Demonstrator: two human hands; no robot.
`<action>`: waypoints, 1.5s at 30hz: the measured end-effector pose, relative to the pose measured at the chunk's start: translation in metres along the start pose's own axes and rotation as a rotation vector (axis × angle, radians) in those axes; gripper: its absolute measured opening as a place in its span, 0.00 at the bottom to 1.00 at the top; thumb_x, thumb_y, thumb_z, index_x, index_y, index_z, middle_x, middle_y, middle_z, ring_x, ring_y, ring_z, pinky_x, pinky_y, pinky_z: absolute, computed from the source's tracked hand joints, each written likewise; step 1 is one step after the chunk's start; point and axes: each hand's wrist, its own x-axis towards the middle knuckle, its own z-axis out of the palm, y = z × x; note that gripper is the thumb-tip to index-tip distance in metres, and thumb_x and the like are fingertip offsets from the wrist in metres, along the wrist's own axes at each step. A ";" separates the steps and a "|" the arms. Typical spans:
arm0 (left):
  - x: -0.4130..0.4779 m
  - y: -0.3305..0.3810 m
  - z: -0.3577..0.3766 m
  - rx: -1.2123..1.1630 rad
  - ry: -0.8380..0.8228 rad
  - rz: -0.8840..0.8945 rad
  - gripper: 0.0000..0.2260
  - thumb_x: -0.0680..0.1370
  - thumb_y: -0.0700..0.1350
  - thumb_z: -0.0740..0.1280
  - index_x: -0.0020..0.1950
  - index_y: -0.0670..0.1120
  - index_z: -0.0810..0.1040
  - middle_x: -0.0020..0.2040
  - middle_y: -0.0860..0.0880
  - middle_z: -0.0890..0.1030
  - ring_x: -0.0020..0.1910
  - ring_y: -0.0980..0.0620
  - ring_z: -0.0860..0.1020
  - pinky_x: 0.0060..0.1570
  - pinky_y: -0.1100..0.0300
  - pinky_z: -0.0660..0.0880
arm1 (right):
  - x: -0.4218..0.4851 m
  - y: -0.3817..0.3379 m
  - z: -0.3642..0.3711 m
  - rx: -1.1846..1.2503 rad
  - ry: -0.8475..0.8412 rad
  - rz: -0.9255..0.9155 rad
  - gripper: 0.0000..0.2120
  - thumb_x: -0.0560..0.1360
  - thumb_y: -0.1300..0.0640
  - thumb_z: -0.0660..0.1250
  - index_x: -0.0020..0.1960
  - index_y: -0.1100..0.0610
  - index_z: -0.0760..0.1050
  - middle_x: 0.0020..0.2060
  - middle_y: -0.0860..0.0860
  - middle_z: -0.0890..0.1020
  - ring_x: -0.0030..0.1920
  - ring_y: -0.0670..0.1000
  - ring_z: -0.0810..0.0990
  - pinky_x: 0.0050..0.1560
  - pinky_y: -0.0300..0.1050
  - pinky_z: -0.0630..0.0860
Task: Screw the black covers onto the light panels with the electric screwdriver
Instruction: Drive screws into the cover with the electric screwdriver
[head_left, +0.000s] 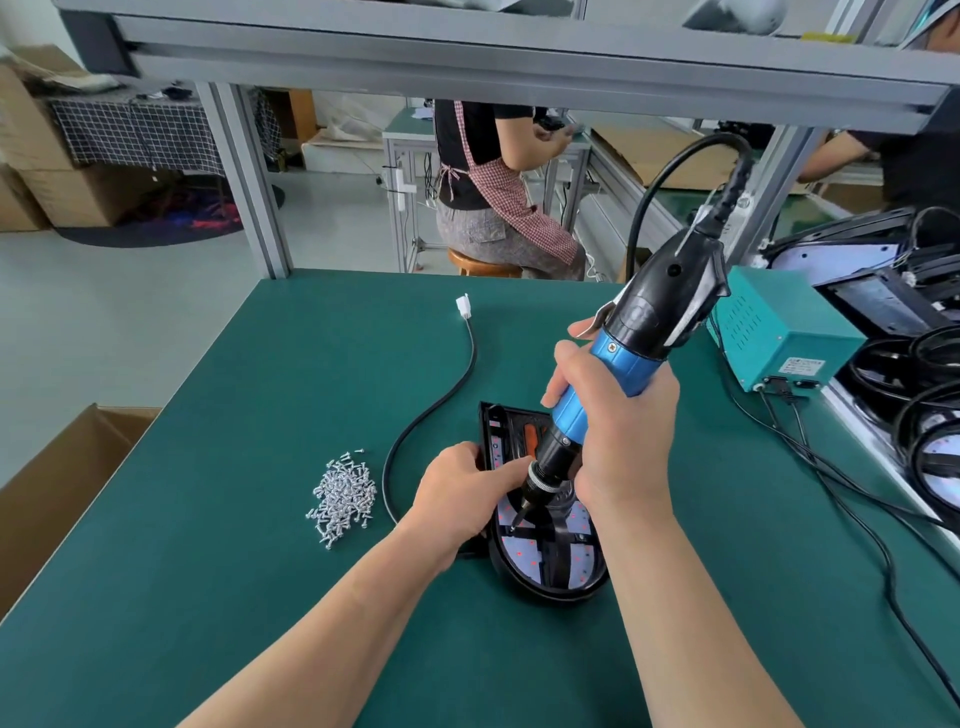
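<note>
"Forearms reach in from the bottom edge over a green surface (208, 519). The left grip (462, 488) holds the left rim of a teardrop-shaped light panel (545, 590), fingers curled over its edge. The right grip (618, 415) is clenched round the blue barrel of the electric screwdriver (639, 322), which is tilted with its bit down on the panel's left side."

"How far along is the job?"

"Mid-screw on this panel, I judge. Black strips, which I take for the black cover (558, 540), cross the white, red-dotted board. How many screws are already in, I cannot tell. Just left lies a large heap of loose screws (343, 499), so plenty seems left."

"And further off?"

"A black cable (441, 405) ends in a white plug. To the right are a teal power box (779, 332) and stacked panels (883, 296). Whether those are finished or waiting, I cannot tell."
</note>
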 end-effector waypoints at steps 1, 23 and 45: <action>0.000 -0.001 0.000 -0.002 0.005 0.002 0.17 0.62 0.60 0.73 0.32 0.50 0.72 0.25 0.56 0.74 0.23 0.56 0.69 0.23 0.66 0.63 | 0.000 0.001 0.000 0.000 -0.006 0.000 0.07 0.69 0.64 0.69 0.44 0.62 0.72 0.26 0.48 0.75 0.28 0.44 0.75 0.34 0.33 0.73; 0.001 0.001 -0.002 0.072 -0.002 0.019 0.20 0.59 0.62 0.69 0.33 0.47 0.68 0.27 0.54 0.73 0.27 0.53 0.67 0.28 0.63 0.64 | 0.002 -0.002 -0.008 0.038 -0.241 0.037 0.04 0.68 0.61 0.69 0.38 0.53 0.76 0.29 0.51 0.76 0.32 0.51 0.74 0.37 0.40 0.72; 0.000 0.017 -0.076 0.428 0.396 0.171 0.06 0.76 0.48 0.68 0.40 0.49 0.81 0.33 0.53 0.83 0.37 0.50 0.82 0.40 0.60 0.76 | -0.002 -0.040 -0.040 0.198 0.187 0.035 0.05 0.70 0.61 0.66 0.45 0.56 0.74 0.28 0.50 0.73 0.30 0.51 0.73 0.36 0.38 0.72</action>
